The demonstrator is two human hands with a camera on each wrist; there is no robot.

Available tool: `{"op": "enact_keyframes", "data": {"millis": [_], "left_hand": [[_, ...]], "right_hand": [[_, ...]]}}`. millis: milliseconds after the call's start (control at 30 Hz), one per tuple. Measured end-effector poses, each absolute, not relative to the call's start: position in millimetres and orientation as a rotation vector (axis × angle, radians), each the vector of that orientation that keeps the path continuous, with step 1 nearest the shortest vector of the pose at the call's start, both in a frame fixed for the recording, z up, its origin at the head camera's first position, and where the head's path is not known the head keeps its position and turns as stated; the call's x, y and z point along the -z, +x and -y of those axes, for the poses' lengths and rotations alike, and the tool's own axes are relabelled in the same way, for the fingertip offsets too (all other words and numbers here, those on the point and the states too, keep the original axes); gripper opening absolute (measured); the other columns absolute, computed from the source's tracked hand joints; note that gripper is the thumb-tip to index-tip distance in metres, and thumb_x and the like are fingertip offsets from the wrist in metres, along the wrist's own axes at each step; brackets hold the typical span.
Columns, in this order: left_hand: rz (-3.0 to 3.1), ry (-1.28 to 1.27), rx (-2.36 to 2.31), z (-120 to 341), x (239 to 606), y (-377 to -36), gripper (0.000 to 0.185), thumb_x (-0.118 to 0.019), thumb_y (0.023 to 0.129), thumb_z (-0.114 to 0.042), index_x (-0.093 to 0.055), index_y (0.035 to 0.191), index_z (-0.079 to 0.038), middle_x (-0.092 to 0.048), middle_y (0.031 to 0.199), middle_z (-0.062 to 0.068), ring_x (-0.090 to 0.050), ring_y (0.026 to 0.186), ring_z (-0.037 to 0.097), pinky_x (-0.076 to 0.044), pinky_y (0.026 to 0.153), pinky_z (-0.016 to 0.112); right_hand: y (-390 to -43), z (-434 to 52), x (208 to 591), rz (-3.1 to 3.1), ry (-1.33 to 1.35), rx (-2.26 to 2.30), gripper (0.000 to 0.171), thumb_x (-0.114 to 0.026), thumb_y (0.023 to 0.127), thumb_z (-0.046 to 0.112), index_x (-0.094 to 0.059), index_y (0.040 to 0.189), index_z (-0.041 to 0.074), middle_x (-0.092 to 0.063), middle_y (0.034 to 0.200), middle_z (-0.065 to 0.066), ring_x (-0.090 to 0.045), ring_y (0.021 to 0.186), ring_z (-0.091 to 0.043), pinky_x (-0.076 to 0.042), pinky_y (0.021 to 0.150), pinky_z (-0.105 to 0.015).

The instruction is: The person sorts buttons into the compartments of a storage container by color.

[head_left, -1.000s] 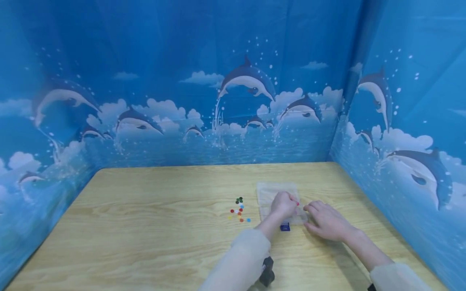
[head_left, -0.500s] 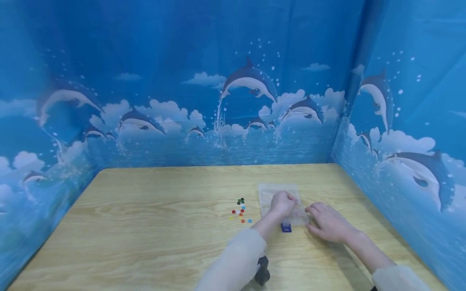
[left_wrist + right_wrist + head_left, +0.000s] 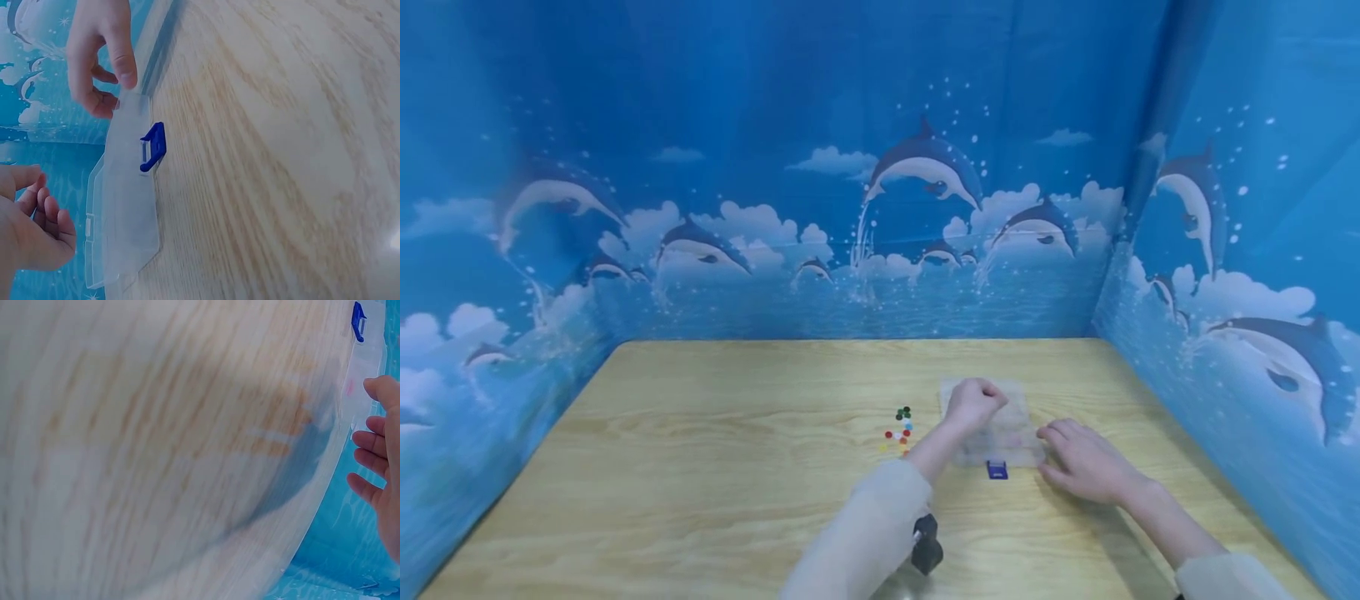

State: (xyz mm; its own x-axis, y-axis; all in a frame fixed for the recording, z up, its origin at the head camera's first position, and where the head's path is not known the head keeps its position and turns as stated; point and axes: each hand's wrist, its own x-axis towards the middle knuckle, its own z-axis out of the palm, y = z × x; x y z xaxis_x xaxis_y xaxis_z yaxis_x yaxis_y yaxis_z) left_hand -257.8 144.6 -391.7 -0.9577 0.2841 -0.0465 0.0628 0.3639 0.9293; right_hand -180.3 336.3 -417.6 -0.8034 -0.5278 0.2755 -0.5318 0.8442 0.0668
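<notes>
A clear plastic box (image 3: 1003, 437) with a blue latch (image 3: 997, 470) lies flat on the wooden table (image 3: 737, 433). My left hand (image 3: 973, 402) hovers over the box's far left part, fingers curled, with nothing visible in it. In the left wrist view those curled fingers (image 3: 47, 219) hang beside the box (image 3: 122, 212) and its latch (image 3: 153, 147). My right hand (image 3: 1082, 460) holds the box's near right corner between thumb and fingers (image 3: 103, 103). A red spot (image 3: 350, 387) shows through the box (image 3: 369, 356) in the right wrist view.
Several small coloured beads (image 3: 900, 432) lie loose on the table just left of the box. Blue dolphin-print walls (image 3: 880, 208) close in the back and both sides. A black wrist camera (image 3: 925, 542) hangs under my left forearm.
My left hand has moved from the box's near middle to its far left part. The red bead seen at its fingertips a second ago is gone from them. My right hand stays put.
</notes>
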Motion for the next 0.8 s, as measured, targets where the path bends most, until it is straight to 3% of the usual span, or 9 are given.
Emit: {"op": "enact_keyframes", "data": {"millis": [600,800], "left_hand": [[-2.306,0.385,-1.719,-109.7,377.4,-254.8,0.008,-0.064,0.088,-0.019,-0.067,0.086,-0.012,-0.061,0.085,-0.005,-0.055,0.081,0.011,-0.047,0.072,0.032],[-2.358,0.415,-1.680,-90.1,373.0,-259.1,0.010,-0.064,0.087,-0.019,-0.067,0.089,-0.010,-0.062,0.086,-0.004,-0.055,0.080,0.011,-0.047,0.071,0.029]], "right_hand": [[-177.3,-339.6,420.8,2.779,0.773,-0.016,0.045,-0.069,0.079,0.027,-0.057,0.110,-0.004,-0.058,0.107,-0.018,-0.053,0.101,-0.033,-0.045,0.085,-0.049],[-178.1,-339.3,420.4,2.768,0.778,-0.010,0.046,-0.070,0.079,0.026,-0.057,0.109,-0.005,-0.058,0.106,-0.018,-0.054,0.101,-0.033,-0.045,0.085,-0.050]]}}
